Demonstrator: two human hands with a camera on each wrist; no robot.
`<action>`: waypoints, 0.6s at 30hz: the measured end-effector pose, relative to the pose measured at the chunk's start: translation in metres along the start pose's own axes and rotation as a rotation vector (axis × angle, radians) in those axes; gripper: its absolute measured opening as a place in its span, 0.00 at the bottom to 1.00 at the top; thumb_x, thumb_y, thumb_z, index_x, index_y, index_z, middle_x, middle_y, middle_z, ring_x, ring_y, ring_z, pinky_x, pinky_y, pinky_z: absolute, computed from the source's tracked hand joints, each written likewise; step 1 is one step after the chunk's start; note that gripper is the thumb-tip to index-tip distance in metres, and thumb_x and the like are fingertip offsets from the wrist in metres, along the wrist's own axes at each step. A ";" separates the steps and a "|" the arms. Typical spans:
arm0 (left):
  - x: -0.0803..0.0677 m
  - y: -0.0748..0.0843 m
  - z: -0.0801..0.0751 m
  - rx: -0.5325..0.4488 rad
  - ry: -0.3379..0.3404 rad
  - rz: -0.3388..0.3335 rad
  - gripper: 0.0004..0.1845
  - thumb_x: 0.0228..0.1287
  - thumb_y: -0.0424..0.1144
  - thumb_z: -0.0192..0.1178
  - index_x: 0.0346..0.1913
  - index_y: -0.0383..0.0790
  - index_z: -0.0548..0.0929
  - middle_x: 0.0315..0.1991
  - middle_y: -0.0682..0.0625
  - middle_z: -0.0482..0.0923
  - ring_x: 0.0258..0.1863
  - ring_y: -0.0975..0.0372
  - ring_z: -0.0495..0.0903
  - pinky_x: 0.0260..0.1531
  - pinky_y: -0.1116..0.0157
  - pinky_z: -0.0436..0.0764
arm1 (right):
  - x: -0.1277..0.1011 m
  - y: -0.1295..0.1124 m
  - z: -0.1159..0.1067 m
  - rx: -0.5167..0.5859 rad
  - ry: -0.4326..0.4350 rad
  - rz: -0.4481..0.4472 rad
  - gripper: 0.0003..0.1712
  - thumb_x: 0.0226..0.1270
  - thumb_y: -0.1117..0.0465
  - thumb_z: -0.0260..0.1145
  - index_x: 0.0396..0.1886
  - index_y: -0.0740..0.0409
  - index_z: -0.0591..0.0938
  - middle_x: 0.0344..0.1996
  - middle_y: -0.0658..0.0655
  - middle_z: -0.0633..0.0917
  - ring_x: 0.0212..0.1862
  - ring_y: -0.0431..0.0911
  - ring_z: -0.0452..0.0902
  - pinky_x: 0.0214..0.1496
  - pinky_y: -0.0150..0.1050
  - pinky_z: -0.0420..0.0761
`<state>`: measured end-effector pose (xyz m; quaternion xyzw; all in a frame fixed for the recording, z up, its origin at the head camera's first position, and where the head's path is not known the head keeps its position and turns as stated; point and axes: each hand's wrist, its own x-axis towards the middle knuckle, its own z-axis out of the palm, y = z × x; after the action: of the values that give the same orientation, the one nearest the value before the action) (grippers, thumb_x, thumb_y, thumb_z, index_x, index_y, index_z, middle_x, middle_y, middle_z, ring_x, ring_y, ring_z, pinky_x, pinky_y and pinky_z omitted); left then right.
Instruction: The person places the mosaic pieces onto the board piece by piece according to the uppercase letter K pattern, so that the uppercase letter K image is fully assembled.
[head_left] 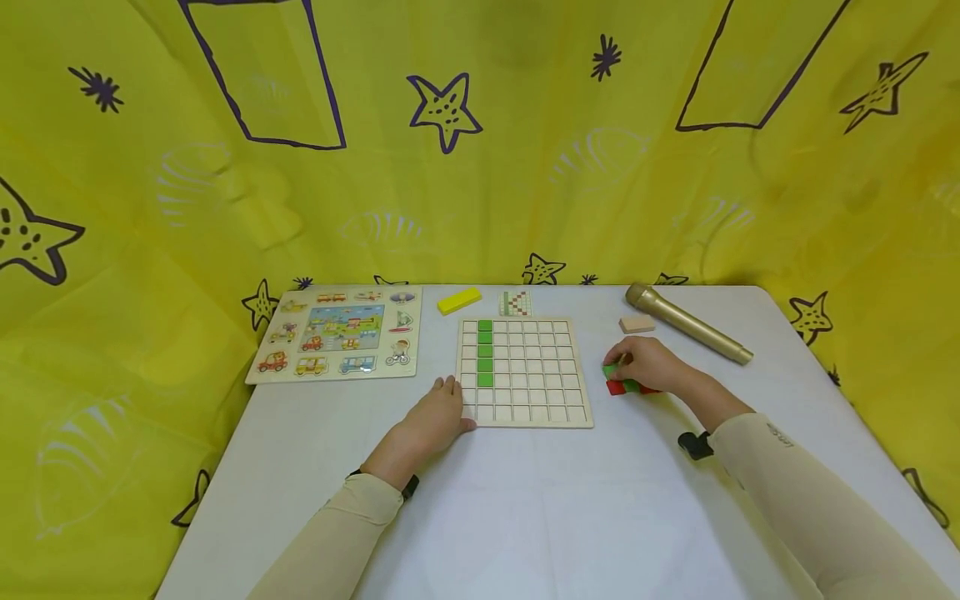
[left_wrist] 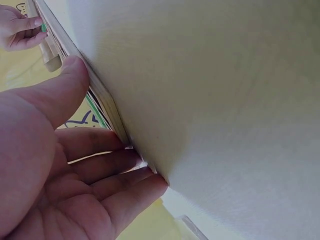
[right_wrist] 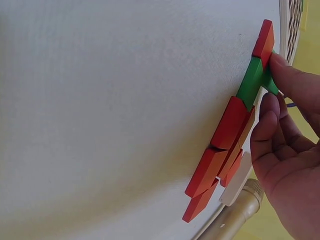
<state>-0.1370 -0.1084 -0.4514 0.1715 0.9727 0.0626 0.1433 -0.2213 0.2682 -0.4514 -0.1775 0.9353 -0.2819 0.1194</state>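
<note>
I see the left hand (head_left: 435, 419) flat on the table (head_left: 480, 517), fingers straight and relaxed, tips against the near-left edge of the grid board (head_left: 523, 372) — holding nothing. Four green tiles (head_left: 485, 354) fill a column near the board's left side. My right hand (head_left: 647, 364) sits right of the board over a small pile of red tiles (right_wrist: 222, 150), fingertips pinching a green tile (right_wrist: 252, 80) at the pile's end. Behind it lie a wood block (head_left: 637, 324) and a gold microphone (head_left: 686, 322).
</note>
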 end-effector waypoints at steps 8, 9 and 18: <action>0.000 -0.001 0.002 -0.012 0.009 0.002 0.42 0.72 0.52 0.60 0.71 0.19 0.63 0.73 0.29 0.60 0.74 0.40 0.59 0.71 0.54 0.65 | 0.000 0.001 -0.001 0.031 0.001 -0.012 0.08 0.62 0.67 0.73 0.41 0.61 0.88 0.33 0.51 0.87 0.38 0.46 0.79 0.45 0.43 0.79; 0.001 -0.002 0.002 -0.013 0.012 0.004 0.42 0.72 0.52 0.60 0.71 0.19 0.63 0.72 0.29 0.60 0.74 0.40 0.59 0.71 0.54 0.65 | 0.000 0.000 -0.002 0.044 -0.001 -0.011 0.07 0.62 0.66 0.73 0.40 0.61 0.88 0.34 0.51 0.87 0.39 0.46 0.79 0.46 0.43 0.79; 0.001 -0.003 0.003 -0.009 0.013 0.010 0.42 0.72 0.53 0.60 0.71 0.19 0.62 0.73 0.29 0.60 0.74 0.40 0.59 0.71 0.54 0.64 | 0.006 -0.011 -0.008 0.155 -0.033 0.027 0.09 0.66 0.65 0.71 0.44 0.63 0.87 0.37 0.55 0.87 0.36 0.48 0.76 0.36 0.38 0.79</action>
<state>-0.1383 -0.1104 -0.4549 0.1755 0.9724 0.0691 0.1374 -0.2265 0.2611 -0.4398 -0.1598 0.9109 -0.3488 0.1517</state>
